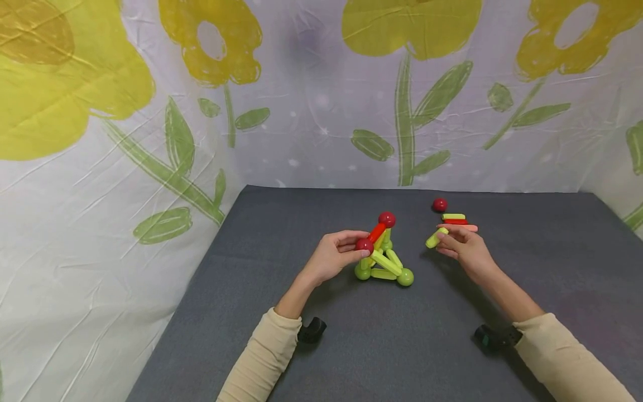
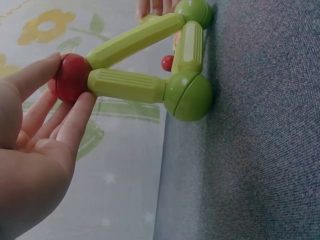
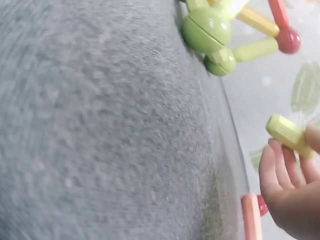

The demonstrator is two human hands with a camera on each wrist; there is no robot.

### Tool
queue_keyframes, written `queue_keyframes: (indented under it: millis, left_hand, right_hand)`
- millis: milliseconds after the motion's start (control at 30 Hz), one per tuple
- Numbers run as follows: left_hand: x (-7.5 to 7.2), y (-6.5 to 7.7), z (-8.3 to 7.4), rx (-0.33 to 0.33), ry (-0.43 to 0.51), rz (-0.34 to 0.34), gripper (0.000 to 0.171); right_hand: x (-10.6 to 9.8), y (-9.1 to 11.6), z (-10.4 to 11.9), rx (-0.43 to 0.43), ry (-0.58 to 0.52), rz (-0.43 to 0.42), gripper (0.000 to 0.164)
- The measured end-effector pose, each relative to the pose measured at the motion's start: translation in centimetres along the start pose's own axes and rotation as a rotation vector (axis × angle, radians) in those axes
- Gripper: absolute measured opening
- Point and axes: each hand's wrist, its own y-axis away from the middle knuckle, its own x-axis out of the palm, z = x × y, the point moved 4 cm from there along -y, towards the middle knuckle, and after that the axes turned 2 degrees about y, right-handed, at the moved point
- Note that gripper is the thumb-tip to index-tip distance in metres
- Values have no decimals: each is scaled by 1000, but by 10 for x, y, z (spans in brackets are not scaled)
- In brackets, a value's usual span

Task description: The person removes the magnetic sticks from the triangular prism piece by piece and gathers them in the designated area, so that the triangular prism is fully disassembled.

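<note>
Beige sleeves, left and right, are nearest, each with a black strap at the wrist. Below and between the forearms, the desk presents a dark grey, fabric-like surface.

Left hand: fingers closed to a pinch, thumb on one side and fingertips on the other, on the near red ball of the frame. The frame stands on the desk in front of this hand, left of the right hand. At its base, three green balls are linked by green rods; in the left wrist view, two of these balls touch the desk. The gripped ball sits above desk level, on two green rods that slope down to base balls. A red rod joins it to a far red ball, from which a yellow rod also runs.

Right hand: fingers partly closed, pinching a single green rod by one end. That rod is raised off the desk and apart from the frame.

Just beyond the right hand, a pink rod, a red one and a yellow-green one lie side by side. Farther on, near the back edge, rests a loose ball, red. Behind everything hangs a pale cloth, creased, printed with yellow flowers and green leaves
</note>
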Motion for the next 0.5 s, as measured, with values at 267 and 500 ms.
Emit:
queue_keyframes:
  millis: [267, 500]
  left_hand:
    - [0, 0, 0, 1, 4, -1, 42]
    - [0, 1, -1, -1, 7, 0, 42]
  right_hand:
    - [-20, 1, -1, 128, -310, -109, 29]
    - [-31, 1, -4, 238, -332, -200, 37]
